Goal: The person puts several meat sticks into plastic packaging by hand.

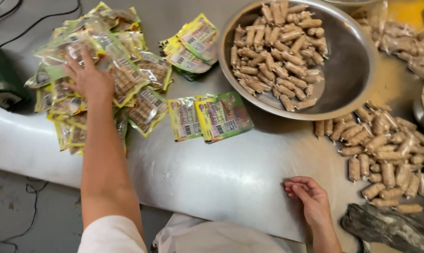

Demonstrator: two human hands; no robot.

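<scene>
Steel table [230, 173]: bare curved sheet along near edge.
Steel bowl [357, 70], far right: half full of brown wrapped rolls [277, 51]. More loose rolls [385, 154] at right edge.
Pile of filled pouches [127, 79], far left corner: I judge light, floppy, slick film; best pinched at sealed edge, not belly.
Empty flat pouches [212, 117], table centre.
Left hand [88, 77]: fingers spread, pressing flat on pile, nothing clamped.
Right hand [310, 197], near edge: fingers loosely curled, I see nothing held.
</scene>
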